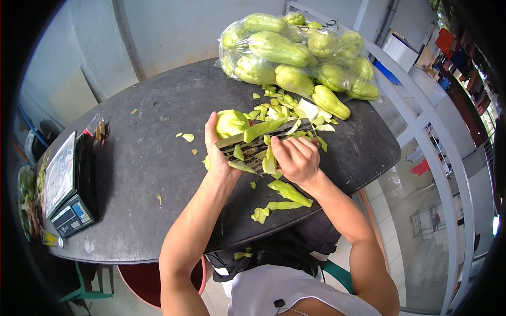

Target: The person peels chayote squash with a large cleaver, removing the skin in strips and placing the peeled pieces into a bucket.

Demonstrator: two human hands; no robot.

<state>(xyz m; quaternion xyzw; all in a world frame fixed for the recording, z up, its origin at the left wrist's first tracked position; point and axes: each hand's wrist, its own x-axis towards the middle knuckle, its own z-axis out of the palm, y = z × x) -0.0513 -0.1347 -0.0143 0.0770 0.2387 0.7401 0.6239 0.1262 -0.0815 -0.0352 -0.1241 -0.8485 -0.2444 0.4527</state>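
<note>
A partly peeled, pale green chayote (231, 123) rests in my left hand (215, 145), whose fingers and palm wrap its left side. Against it lies a broad, dark-streaked knife blade (252, 150) with strips of green peel stuck on it. My right hand (298, 158) is closed at the blade's right end; its handle is hidden by the fingers. Peel strips (290, 193) are scattered on the dark table below my hands. Beyond them is a heap of peel and cut pieces (284, 105), some white inside.
A clear plastic bag (295, 52) full of chayotes stands at the table's back right, with one chayote (330, 101) before it. To the left sits a digital scale (68, 184). A red bucket (158, 284) is below the near edge; white railing (421, 118) runs along the right.
</note>
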